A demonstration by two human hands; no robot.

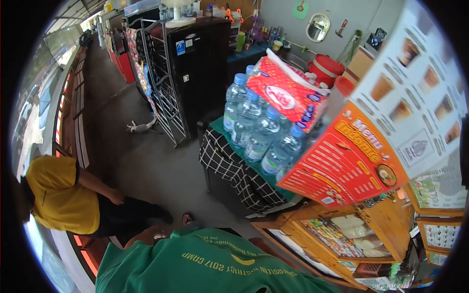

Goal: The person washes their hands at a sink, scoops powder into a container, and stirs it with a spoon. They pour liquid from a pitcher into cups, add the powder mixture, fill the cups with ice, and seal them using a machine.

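Below me is the front of my green shirt (195,263) with yellow print. At its left edge a bit of my left arm shows, and what may be my left hand (157,233) hangs low near the floor, its fingers too small to make out. Only a strip of my right arm (266,245) comes out past the shirt; the hand is hidden. Neither hand is seen touching anything. A sandalled foot (187,219) stands on the grey floor. Ahead to the right, blue-capped water bottles (264,134) stand on a table, with a red tissue pack (286,93) on top.
A person in a yellow shirt (61,195) is close on my left. A cat (141,127) lies beside a metal rack (166,93) and a black fridge (202,73). A menu board (361,146) and a wooden display case (351,234) flank my right. The aisle runs along a railing.
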